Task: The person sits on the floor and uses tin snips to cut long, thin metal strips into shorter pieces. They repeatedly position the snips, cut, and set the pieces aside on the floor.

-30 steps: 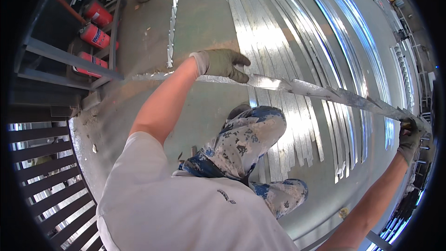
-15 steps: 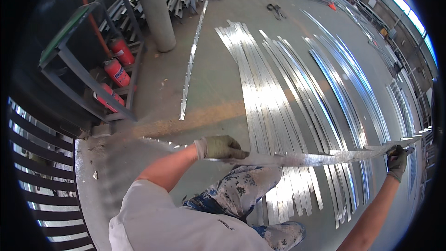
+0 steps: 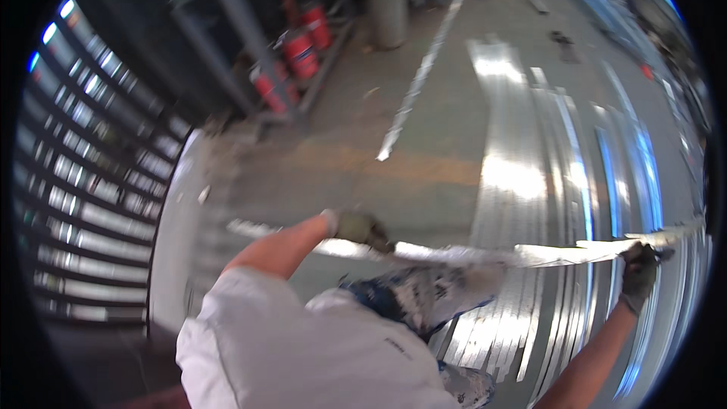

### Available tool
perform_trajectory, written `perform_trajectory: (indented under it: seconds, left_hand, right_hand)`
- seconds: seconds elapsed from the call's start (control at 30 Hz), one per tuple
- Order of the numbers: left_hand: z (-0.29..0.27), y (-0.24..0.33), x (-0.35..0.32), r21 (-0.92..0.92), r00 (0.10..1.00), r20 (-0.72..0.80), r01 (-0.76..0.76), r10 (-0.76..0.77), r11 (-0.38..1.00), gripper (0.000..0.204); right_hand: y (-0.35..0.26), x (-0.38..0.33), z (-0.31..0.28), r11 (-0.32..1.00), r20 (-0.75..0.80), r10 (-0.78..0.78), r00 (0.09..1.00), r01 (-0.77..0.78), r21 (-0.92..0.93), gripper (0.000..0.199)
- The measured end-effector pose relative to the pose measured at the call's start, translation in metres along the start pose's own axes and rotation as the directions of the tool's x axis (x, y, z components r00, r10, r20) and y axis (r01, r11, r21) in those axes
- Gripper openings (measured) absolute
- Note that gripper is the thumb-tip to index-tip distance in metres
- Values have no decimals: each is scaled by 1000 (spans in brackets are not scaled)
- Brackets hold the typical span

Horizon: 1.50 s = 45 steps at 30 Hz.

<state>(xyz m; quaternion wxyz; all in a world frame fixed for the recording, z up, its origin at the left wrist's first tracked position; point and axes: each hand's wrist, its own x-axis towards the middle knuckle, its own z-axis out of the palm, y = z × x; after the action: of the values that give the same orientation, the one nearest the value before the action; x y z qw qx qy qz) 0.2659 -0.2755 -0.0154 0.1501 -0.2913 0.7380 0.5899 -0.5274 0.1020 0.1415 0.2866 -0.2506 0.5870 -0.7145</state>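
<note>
Nearest, below the hands, the person's white shirt [image 3: 303, 341] and patterned trousers [image 3: 420, 299] are filling the lower middle of the view. Just beyond them, the long metal strip [image 3: 454, 255] is spanning crosswise in front of the body, passing over the flat strips [image 3: 511, 197] that are lying on the floor. The left hand [image 3: 357, 229], gloved, is bending its fingers down and closing them on the strip; the right hand [image 3: 640, 269], also gloved, is clamping its fingers on it well apart, toward the far right. The strip is looking thin and springy, probably light for its length but prone to sagging and twisting, with smooth faces likely slipping and stepped edges likely cutting. Such a wide two-handed hold is suiting it, fingers pressing the flat faces rather than running along the edges. Farther off, a lone jagged strip [image 3: 419, 79] is lying before red cylinders [image 3: 301, 57] and a column [image 3: 388, 7].
</note>
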Motion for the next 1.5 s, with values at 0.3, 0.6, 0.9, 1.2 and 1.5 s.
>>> perform_trajectory:
  seconds: [0.3, 0.6, 0.9, 1.2, 1.5]
  left_hand:
    - [26, 2, -49, -156, 972, -226, 31, -66, 987, 53]
    - [-18, -85, -65, 253, 991, -105, 111, -86, 961, 41]
    - [-76, -240, -104, 32, 896, -248, 389, -370, 921, 57]
    - [-127, 88, 8, -212, 922, -297, -318, 249, 924, 55]
    - [-97, 228, 119, -331, 906, 211, -286, 366, 899, 65]
  right_hand:
    - [2, 82, 77, 990, 150, 91, 984, -72, -124, 26]
    - [46, 40, 194, 977, 446, -91, 890, 167, -133, 33]
    - [177, -151, 496, 956, -280, 257, 925, -201, 214, 25]
    - [228, -274, 575, 899, -230, 436, 870, -431, 76, 29]
    - [256, -336, 591, 906, 8, 423, 906, -423, -22, 31]
